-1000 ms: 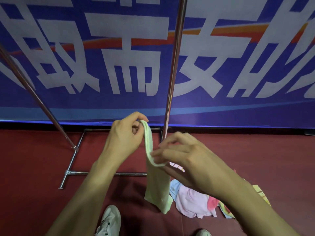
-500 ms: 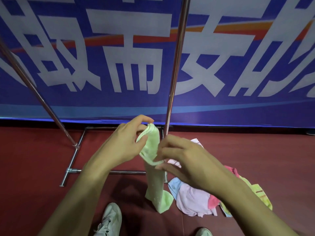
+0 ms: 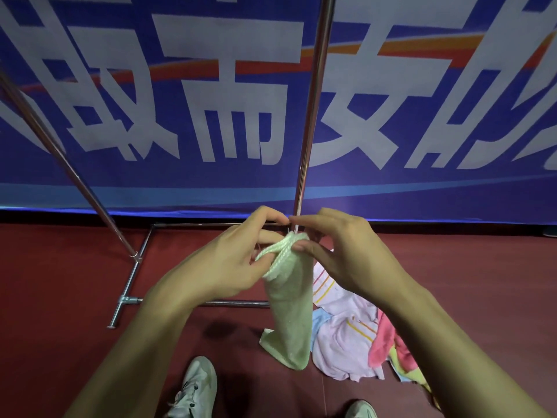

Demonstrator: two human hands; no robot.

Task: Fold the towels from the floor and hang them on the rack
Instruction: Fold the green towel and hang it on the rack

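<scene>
The green towel [image 3: 289,300] hangs long and thin in the air in front of us, over the red floor [image 3: 60,297]. We hold it up by its top edge with both hands. Our left hand [image 3: 229,260] has its fingers curled round the left side of that folded edge. Our right hand [image 3: 340,251] pinches the other side between thumb and fingers. The two hands sit close, and their top fingertips almost touch.

The bottom edge of the towel hangs free, just left of the pile of towels [image 3: 355,336] on the floor. We see pink, white, blue and yellow cloth there. We cannot tell if the bottom corner touches the floor.

The shiny rack [image 3: 313,116] stands right behind our hands, with one pole going straight up and one leaning off to the left. Behind it is a blue banner [image 3: 422,182]. Our shoes [image 3: 196,387] are at the bottom, near the towel. There is bare floor on the left and on the far right.
</scene>
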